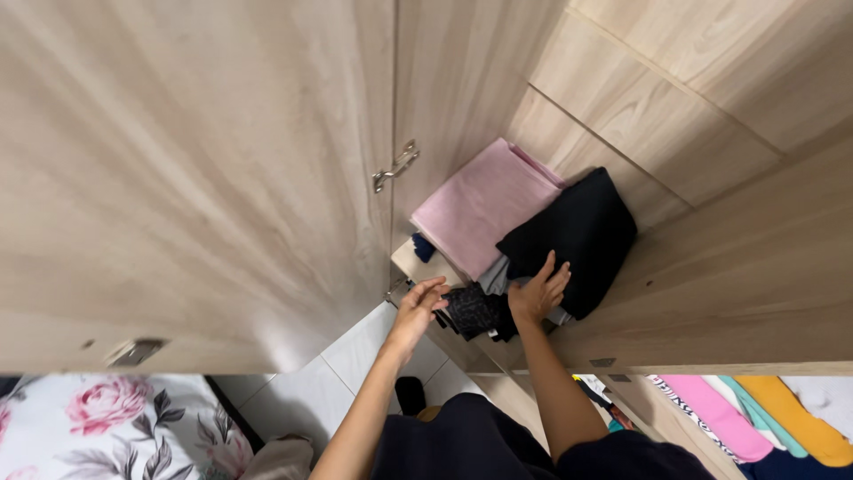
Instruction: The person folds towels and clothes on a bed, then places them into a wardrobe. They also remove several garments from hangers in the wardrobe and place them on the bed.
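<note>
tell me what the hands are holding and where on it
Nothing is clearly gripped. The right hand lies flat on the near edge of the black folded garment; the left hand touches the dark patterned clothes below it.

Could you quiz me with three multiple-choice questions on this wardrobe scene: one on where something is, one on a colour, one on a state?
1. Where does the right hand rest?
A. on the black folded garment
B. on the floral bedding
C. on the door hinge

2. What colour is the folded cloth beside the black one?
A. green
B. pink
C. white

3. How is the wardrobe door?
A. shut
B. taken off
C. swung open

Answers:
1 A, the fingers lie on the black fabric.
2 B, it is pale pink, lying on the shelf.
3 C, the shelf's inside shows beside the door, and the left hand reaches in.
</note>
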